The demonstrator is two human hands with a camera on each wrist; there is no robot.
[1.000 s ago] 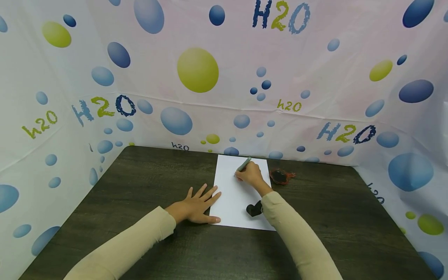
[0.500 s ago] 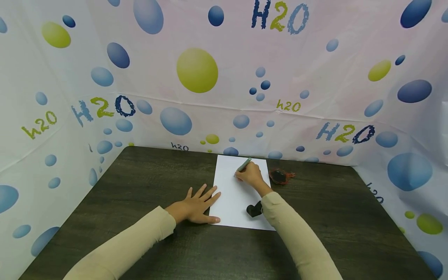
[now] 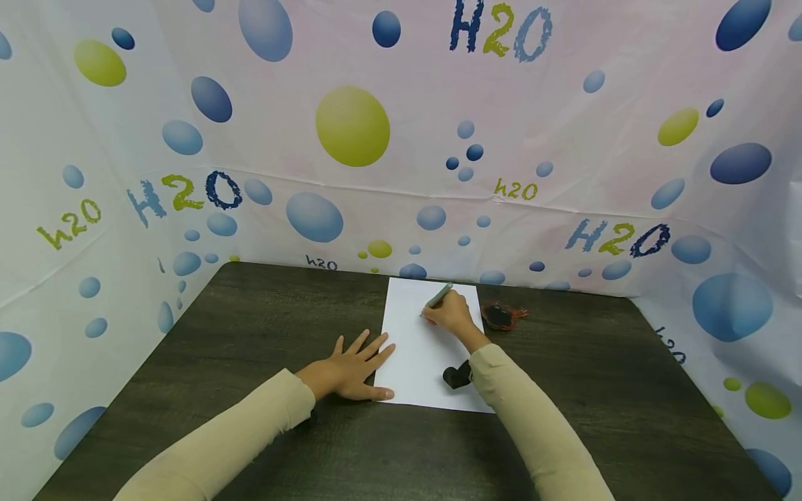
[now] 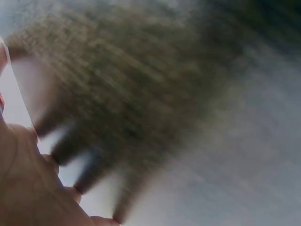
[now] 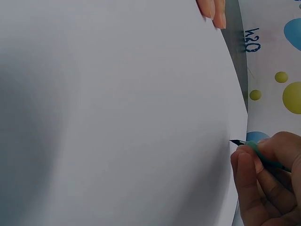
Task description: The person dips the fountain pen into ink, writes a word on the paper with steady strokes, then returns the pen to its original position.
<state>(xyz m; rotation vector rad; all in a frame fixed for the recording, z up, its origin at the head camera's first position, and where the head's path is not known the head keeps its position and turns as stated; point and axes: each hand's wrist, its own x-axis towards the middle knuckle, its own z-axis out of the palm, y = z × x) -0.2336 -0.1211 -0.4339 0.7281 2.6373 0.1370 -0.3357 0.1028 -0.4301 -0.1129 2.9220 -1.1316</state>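
Observation:
A white sheet of paper lies on the dark wooden table. My right hand pinches a teal pen near its lower end, over the upper part of the sheet. The right wrist view shows the dark pointed tip of the pen at the paper, with the fingers bunched round the barrel. My left hand lies flat with spread fingers across the sheet's left edge, thumb near the lower left corner. In the left wrist view the left palm fills the lower left. No marks show on the paper.
Just right of the sheet lies a dark rounded object with an orange-brown rim. A black piece shows at the right cuff, over the paper. Behind the table hangs a white sheet printed with bubbles and H2O lettering.
My right hand and the pen have shifted very slightly to the right over the paper. The left hand stays in place.

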